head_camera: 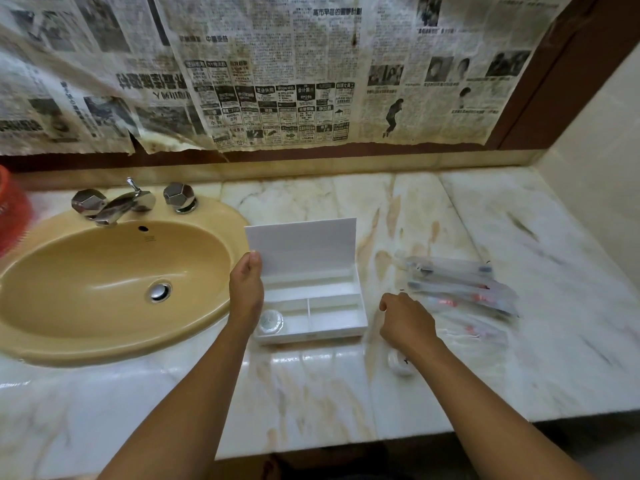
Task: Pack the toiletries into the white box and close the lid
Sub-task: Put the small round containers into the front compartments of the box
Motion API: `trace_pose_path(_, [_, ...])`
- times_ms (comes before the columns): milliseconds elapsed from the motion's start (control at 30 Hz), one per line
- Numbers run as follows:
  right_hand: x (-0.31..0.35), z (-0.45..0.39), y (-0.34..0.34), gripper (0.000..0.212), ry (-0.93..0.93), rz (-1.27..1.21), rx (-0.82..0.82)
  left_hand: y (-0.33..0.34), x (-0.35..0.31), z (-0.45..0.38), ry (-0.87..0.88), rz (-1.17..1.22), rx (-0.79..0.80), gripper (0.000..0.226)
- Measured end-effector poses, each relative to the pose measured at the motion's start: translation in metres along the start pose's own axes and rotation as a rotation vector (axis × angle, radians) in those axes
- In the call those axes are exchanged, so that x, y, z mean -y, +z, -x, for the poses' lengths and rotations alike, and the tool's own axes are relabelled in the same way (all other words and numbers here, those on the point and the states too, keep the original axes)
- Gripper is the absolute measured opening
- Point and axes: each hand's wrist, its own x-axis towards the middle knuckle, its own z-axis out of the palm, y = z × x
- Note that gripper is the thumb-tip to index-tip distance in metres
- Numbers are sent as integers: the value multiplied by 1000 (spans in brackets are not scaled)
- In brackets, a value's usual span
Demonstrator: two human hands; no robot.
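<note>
White box (311,306) on marble counter (311,393), just right of sink (104,289), lid (301,244) standing upright. Left hand (246,289) at box's left edge, pinching lid corner. Small round container (270,321) in front-left compartment. Right hand (407,323) just right of box, fingers curled; contents, if any, not discernible. Wrapped toothbrushes (460,285) beyond right hand.

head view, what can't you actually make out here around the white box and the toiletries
- Clear wrapped toiletry packets, head view: motion blur smears them, so their count and contents are unreadable.
- Small round white item: half hidden under the right hand; whether the hand grips anything is unclear.
- White compartmented plastic box: the left hand covers its left wall.
- Red ribbed object: cut off by the left edge.
</note>
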Motion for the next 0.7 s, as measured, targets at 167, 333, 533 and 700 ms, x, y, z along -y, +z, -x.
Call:
trace_pose_path(167, [-2, -3, 4, 32, -8, 6, -12, 0, -2, 1, -1, 5, 5, 26])
trace_pose_path(333, [1, -3, -2, 24, -4, -53, -43, 0, 0, 1, -2, 17, 10, 32])
trace_pose_path(533, [44, 12, -33, 26, -146, -272, -215, -1, 1, 0, 2, 11, 16, 39])
trace_pose_path(700, [110, 34, -27, 13, -390, -340, -152, -2, 1, -1, 10, -3, 12, 45])
